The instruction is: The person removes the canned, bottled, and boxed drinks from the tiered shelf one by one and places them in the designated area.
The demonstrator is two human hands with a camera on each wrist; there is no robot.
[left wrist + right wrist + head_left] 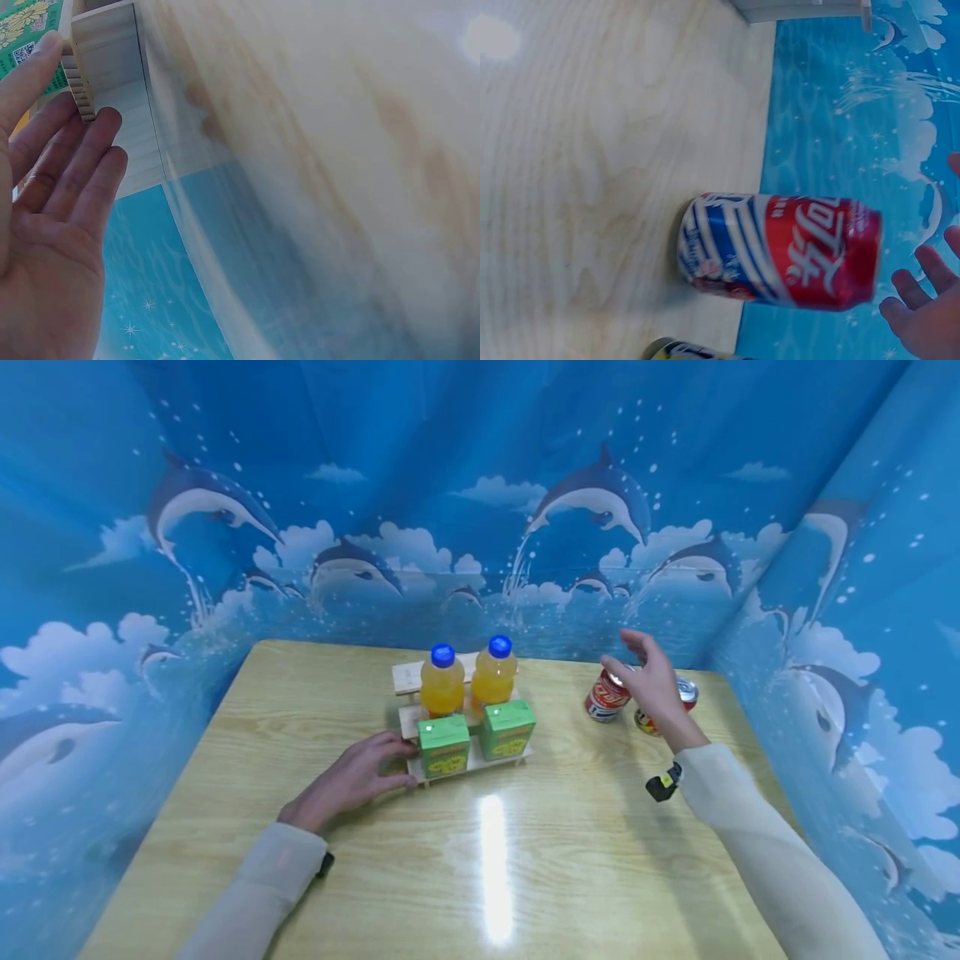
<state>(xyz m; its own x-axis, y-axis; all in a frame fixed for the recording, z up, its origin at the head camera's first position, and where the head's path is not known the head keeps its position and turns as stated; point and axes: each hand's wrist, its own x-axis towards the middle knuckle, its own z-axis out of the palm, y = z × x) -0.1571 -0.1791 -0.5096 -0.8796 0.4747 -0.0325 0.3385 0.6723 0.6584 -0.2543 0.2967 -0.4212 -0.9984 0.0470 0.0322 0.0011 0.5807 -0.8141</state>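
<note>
In the head view, the red can (606, 697) stands upright right of the middle of the frame, its long axis vertical to the tabletop (577, 843); in the right wrist view that axis runs across the picture, with the can's top toward the right edge. The right hand (656, 685) is by far the nearer one: it hangs over the can's top and right side, fingers apart and loosely bent, holding nothing. From those fingers the can lies downward and slightly to the left in the head view; the right wrist view shows a small gap between its top and the nearest visible fingertips. A second can (687, 692) stands just to the right, partly hidden by the wrist. The left hand (352, 781), well apart toward the lower left, rests its spread thumb and fingers at the left end of a pale stepped rack (407, 677) bearing two orange bottles (442, 685) and two green cartons (444, 747); how firmly it presses, I cannot tell.
</note>
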